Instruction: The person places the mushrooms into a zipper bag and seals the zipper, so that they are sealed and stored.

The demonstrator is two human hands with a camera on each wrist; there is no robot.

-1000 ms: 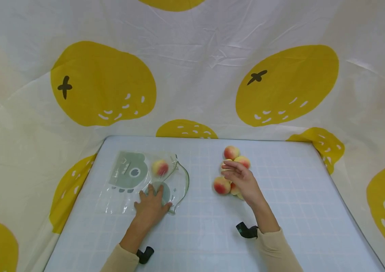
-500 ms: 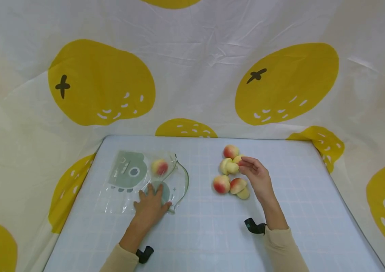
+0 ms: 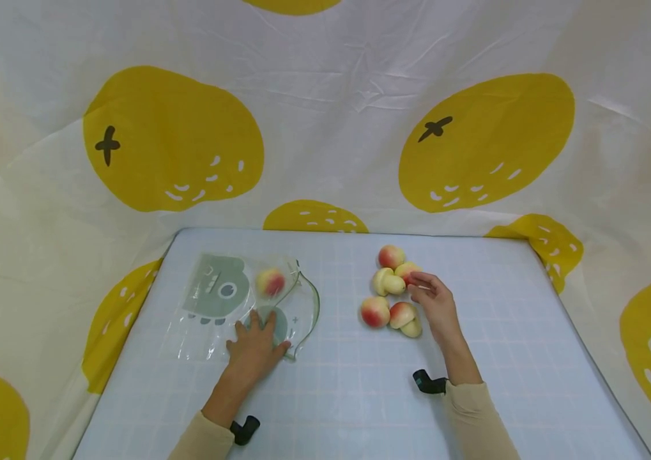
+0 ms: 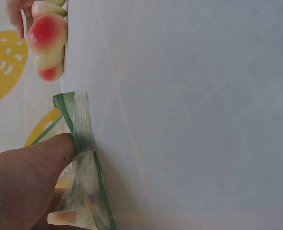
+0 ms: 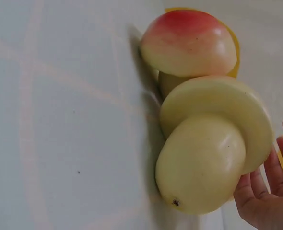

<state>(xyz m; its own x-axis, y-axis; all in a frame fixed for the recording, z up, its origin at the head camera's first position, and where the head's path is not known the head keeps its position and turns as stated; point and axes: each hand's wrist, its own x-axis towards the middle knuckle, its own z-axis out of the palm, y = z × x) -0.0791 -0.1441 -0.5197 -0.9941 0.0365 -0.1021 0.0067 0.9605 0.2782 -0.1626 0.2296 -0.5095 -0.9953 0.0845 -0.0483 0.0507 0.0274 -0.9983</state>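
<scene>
My left hand [image 3: 256, 351] lies spread on a clear zip bag [image 3: 178, 342] printed with a green cartoon animal. One toy mushroom [image 3: 270, 283] with a red-and-yellow cap shows within the bag, near its green-edged mouth. In the left wrist view the thumb touches the bag's green edging [image 4: 67, 115]. Over on the right, my right hand [image 3: 440, 306] has its fingertips right at a red-capped mushroom [image 3: 405, 271] in a small group. A mushroom lying on its side [image 3: 392, 285], pale stem forward, is just left of it. In the right wrist view the thumb stands apart from the fingers.
Around the right hand are more toy mushrooms: one at the back [image 3: 391, 257], one at the front left [image 3: 375, 312] and one tipped over [image 3: 402, 314]. They stand on a pale checked tabletop [image 3: 336, 396]. Behind hangs a white cloth [image 3: 331, 140] with yellow fruit prints.
My right hand swung right from over the mushrooms, then came slightly down at the right-hand one. The left hand and the bag stay where they were.
</scene>
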